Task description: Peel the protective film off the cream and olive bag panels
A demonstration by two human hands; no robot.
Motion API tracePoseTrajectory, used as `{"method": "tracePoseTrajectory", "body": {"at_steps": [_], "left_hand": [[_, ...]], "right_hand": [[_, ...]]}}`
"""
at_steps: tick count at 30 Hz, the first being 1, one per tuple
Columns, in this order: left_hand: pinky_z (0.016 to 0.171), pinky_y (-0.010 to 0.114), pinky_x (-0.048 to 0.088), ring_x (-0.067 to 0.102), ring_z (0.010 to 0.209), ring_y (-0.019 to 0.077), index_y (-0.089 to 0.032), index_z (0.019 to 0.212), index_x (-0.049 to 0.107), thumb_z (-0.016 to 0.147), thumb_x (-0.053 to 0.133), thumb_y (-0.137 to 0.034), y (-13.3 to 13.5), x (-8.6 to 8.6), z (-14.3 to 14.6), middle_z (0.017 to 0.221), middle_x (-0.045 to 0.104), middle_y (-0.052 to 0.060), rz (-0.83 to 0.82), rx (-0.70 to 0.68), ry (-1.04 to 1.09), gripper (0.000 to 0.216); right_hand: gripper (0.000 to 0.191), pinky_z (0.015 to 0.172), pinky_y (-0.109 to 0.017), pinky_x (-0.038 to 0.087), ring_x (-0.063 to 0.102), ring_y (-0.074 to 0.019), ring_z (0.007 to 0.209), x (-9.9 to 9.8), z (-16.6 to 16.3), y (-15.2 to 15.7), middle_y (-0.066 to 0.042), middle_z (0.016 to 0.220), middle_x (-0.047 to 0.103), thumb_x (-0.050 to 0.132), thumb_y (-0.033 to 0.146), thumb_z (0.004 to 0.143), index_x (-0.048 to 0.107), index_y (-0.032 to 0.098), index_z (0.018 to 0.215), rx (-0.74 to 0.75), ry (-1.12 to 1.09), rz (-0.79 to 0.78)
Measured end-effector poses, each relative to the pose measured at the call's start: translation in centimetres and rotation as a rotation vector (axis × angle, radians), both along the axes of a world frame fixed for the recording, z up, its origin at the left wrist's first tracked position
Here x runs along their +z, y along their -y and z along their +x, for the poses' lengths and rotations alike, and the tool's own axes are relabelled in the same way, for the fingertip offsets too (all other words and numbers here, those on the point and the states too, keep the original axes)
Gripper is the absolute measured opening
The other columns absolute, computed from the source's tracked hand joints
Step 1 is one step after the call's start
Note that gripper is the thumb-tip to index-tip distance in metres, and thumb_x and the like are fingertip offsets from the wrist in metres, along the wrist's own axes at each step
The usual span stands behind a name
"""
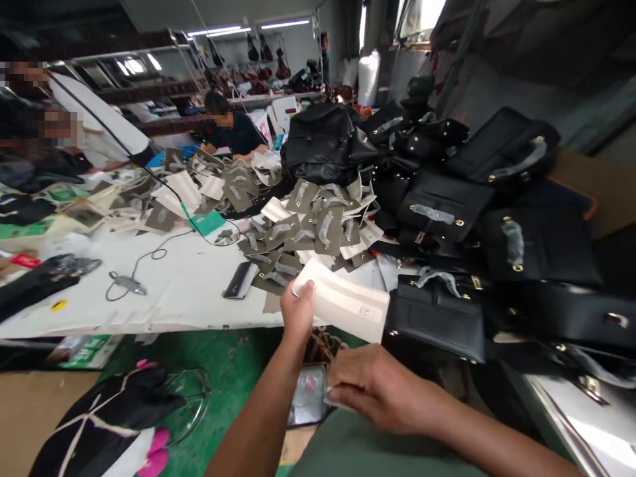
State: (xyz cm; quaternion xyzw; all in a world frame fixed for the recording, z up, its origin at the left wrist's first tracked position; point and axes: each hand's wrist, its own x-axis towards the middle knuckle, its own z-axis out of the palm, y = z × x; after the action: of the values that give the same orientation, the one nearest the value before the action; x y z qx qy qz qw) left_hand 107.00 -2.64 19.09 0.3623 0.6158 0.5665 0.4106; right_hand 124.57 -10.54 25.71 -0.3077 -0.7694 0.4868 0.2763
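My left hand [297, 313] grips the left end of a cream bag panel [348, 299], thumb on top. The panel is held up over the table's front edge, its pale lining side facing me, with a small fitting near its right end. Just below the panel is my right hand [375, 385], its fingers curled together; whatever they pinch, if anything, is hidden. Beyond the panel lies a heap of grey-brown flap pieces [303, 225] with plastic-wrapped handles. A black handbag [437, 318] with a wrapped handle stands right of the panel.
Many black handbags [447, 205] are piled along the right. A cable tool [128, 285] and a small black item [240, 280] lie on the white table [173, 298]. One co-worker [231, 129] sits across it; others are at far left. A covered stool [109, 417] stands lower left.
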Motion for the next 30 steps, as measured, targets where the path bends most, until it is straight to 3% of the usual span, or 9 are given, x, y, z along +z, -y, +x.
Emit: {"method": "tracePoseTrajectory", "body": {"at_steps": [5, 6, 9, 12, 17, 20, 24, 26, 30], "left_hand": [[0.063, 0.027, 0.051, 0.065, 0.067, 0.0177, -0.014, 0.096, 0.072, 0.066, 0.085, -0.041, -0.2, 2.0, 1.0, 0.082, 0.074, 0.004, 0.007, -0.3, 0.137, 0.044], [0.064, 0.027, 0.052, 0.066, 0.068, 0.0181, -0.013, 0.096, 0.072, 0.065, 0.087, -0.04, 0.1, 2.5, 1.8, 0.083, 0.074, 0.005, 0.002, -0.354, 0.189, 0.044], [0.074, 0.031, 0.056, 0.07, 0.082, 0.0222, -0.014, 0.103, 0.071, 0.066, 0.088, -0.039, 1.5, 3.6, 5.2, 0.096, 0.077, 0.008, 0.019, -0.416, 0.331, 0.047], [0.086, 0.034, 0.056, 0.069, 0.104, 0.0267, -0.019, 0.117, 0.067, 0.076, 0.081, -0.043, 4.1, 3.4, 8.6, 0.116, 0.074, 0.009, 0.038, -0.498, 0.391, 0.049], [0.09, 0.042, 0.058, 0.069, 0.108, 0.0321, -0.017, 0.129, 0.063, 0.083, 0.075, -0.048, 10.6, 1.4, 12.7, 0.12, 0.073, 0.014, -0.322, -0.805, 0.543, 0.056], [0.094, 0.044, 0.057, 0.071, 0.106, 0.0312, -0.016, 0.129, 0.064, 0.081, 0.079, -0.04, 13.2, 0.9, 14.7, 0.12, 0.073, 0.015, -0.351, -0.792, 0.557, 0.056], [0.105, 0.045, 0.051, 0.066, 0.117, 0.0312, -0.017, 0.131, 0.063, 0.083, 0.076, -0.041, 14.1, 1.4, 16.3, 0.128, 0.07, 0.014, -0.226, -0.679, 0.512, 0.055], [0.108, 0.045, 0.049, 0.064, 0.121, 0.0307, -0.019, 0.132, 0.062, 0.086, 0.074, -0.042, 14.3, 1.8, 16.6, 0.13, 0.068, 0.013, -0.163, -0.647, 0.45, 0.053], [0.104, 0.044, 0.052, 0.066, 0.117, 0.0311, -0.018, 0.128, 0.065, 0.086, 0.073, -0.046, 15.2, 2.3, 17.3, 0.125, 0.071, 0.013, -0.134, -0.594, 0.302, 0.051]], "right_hand": [[0.024, 0.096, -0.037, 0.041, 0.056, -0.0259, 0.114, -1.7, 4.1, -0.6, -0.01, 0.124, 0.061, 0.063, 0.042, 0.095, 0.07, 0.022, 0.085, -0.607, -0.111, 0.012], [0.025, 0.094, -0.036, 0.042, 0.056, -0.026, 0.112, -2.5, 5.1, -0.9, -0.01, 0.123, 0.062, 0.065, 0.044, 0.093, 0.07, 0.021, 0.084, -0.634, -0.095, -0.007], [0.034, 0.068, -0.028, 0.042, 0.056, -0.0179, 0.076, -4.6, 7.4, -0.5, -0.002, 0.086, 0.063, 0.061, 0.052, 0.093, 0.066, 0.02, 0.083, -0.641, -0.113, -0.16], [0.04, 0.058, -0.024, 0.035, 0.046, -0.0136, 0.063, -5.4, 9.1, 1.6, 0.003, 0.071, 0.054, 0.058, 0.057, 0.093, 0.059, 0.019, 0.081, -0.812, -0.24, -0.225], [0.042, 0.057, -0.024, 0.034, 0.042, -0.0133, 0.062, -4.7, 11.7, 4.7, 0.003, 0.068, 0.047, 0.058, 0.058, 0.093, 0.054, 0.02, 0.077, -0.971, -0.341, -0.165], [0.041, 0.062, -0.026, 0.038, 0.048, -0.0151, 0.067, -3.8, 13.2, 6.3, 0.001, 0.073, 0.052, 0.056, 0.054, 0.096, 0.055, 0.02, 0.073, -0.972, -0.304, -0.067], [0.035, 0.089, -0.033, 0.043, 0.058, -0.0227, 0.099, -3.1, 14.9, 9.4, -0.007, 0.108, 0.063, 0.057, 0.048, 0.097, 0.063, 0.021, 0.075, -1.139, -0.271, 0.176], [0.034, 0.083, -0.031, 0.044, 0.059, -0.0208, 0.09, -3.2, 15.2, 11.4, -0.005, 0.096, 0.064, 0.059, 0.048, 0.097, 0.063, 0.021, 0.075, -1.144, -0.245, 0.154], [0.041, 0.055, -0.025, 0.035, 0.045, -0.0135, 0.059, -4.5, 14.7, 13.9, 0.002, 0.063, 0.05, 0.059, 0.053, 0.095, 0.059, 0.02, 0.071, -0.97, -0.218, -0.119]]}}
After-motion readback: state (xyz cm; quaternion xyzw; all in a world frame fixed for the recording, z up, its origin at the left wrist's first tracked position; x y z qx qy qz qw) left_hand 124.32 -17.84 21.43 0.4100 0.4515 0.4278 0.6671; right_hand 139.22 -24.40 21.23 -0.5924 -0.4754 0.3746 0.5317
